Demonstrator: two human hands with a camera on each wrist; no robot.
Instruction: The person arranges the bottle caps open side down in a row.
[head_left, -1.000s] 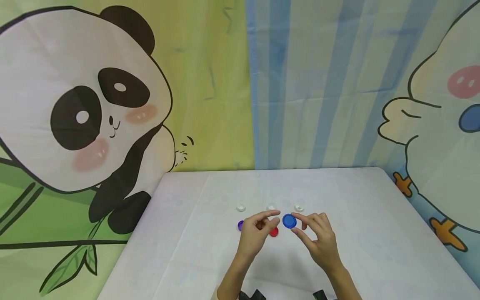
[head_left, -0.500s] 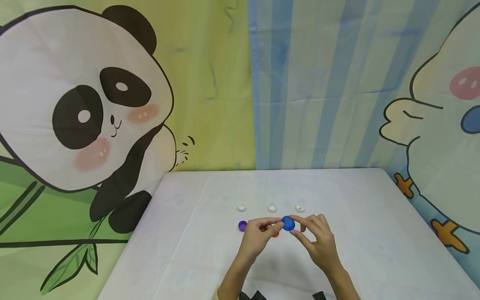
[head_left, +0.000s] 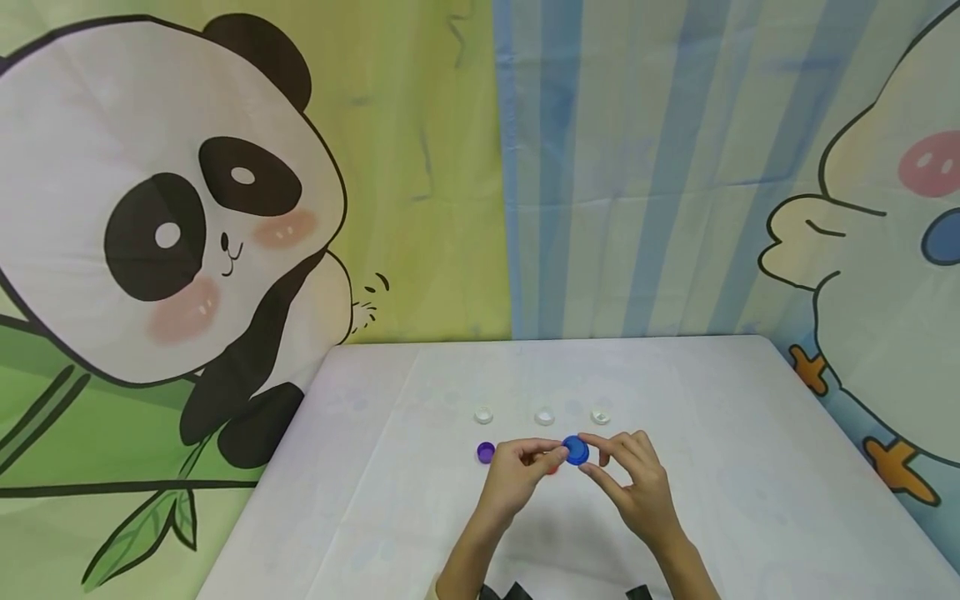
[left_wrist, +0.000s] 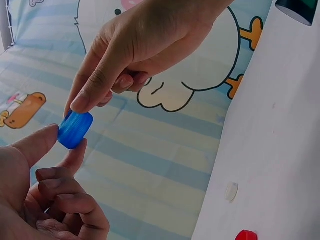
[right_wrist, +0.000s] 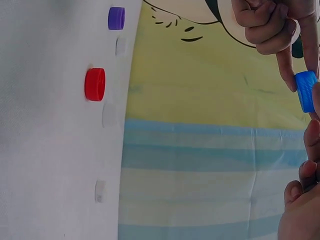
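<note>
Blue cap (head_left: 576,450) is up off the table (head_left: 390,508), between my two hands, fingertips only. My left hand (head_left: 517,477) pinches it from one side with thumb and index finger; my right hand (head_left: 637,483) has it from the other side the same way, remaining fingers curled loosely. Main risk, I'd say: a slip. The cap is small, the contact is just at the edge, so if one hand lets go while the other's pinch is weak, or both squeeze off-centre, it could pop out or turn over. It'd probably roll if it landed on its ridged rim. Pulling with both hands at once could also tilt it. A drop could knock the red cap (right_wrist: 95,84), which sits on the table near my left fingertips and is mostly covered by them in the head view; lowering that hand carelessly might nudge it too. Purple cap (head_left: 486,452) lies left of my left hand, apart from it. Beyond, three clear caps stand in a loose row: left (head_left: 483,415), middle (head_left: 544,416), right (head_left: 600,417). They're pale on white, so easy to miss and bump if I reach forward. Nothing blocks the blue cap itself except my own fingers.
</note>
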